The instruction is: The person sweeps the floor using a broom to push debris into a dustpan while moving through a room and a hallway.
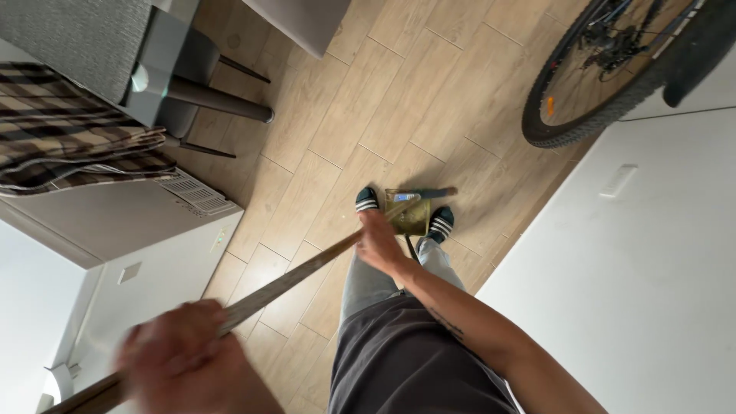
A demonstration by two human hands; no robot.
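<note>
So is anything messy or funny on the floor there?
Nothing looks spilled or broken. A dustpan sits between the person's feet, with the broom reaching it. The left hand and right hand grip the handle. A bicycle wheel stands indoors by the wall.

Left hand (188, 360) blurred, low and near, fingers curled closed; right hand (381, 244) reached forward, arm extended, fist closed.
</note>
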